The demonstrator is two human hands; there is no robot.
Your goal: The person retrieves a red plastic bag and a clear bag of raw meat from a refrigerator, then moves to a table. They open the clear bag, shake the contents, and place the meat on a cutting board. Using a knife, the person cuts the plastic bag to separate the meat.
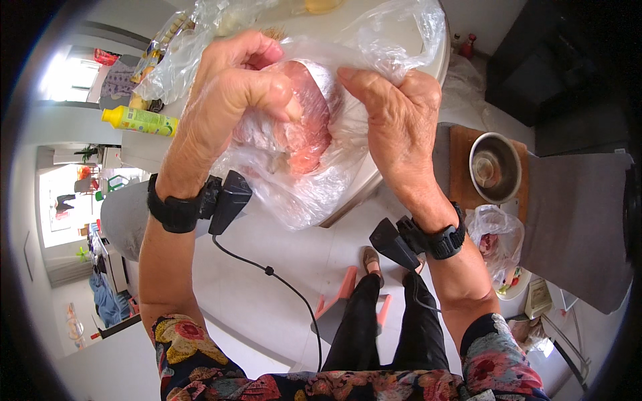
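A clear plastic bag holds a piece of pink raw meat in front of me, at the near side of a pale table. My left hand grips the bag at the left of the meat, its thumb bent over the plastic. Opposite it, my right hand pinches the bag's upper right part between thumb and curled fingers. Between the hands the film is spread, with the meat showing through it. The fingertips of my right hand are partly hidden. Each wrist wears a black strap with a device.
A yellow-green bottle lies at the left. On the right, a metal bowl sits on a wooden board, near a second plastic bag with meat inside. A stool stands by my legs. One cable hangs from the left wrist device.
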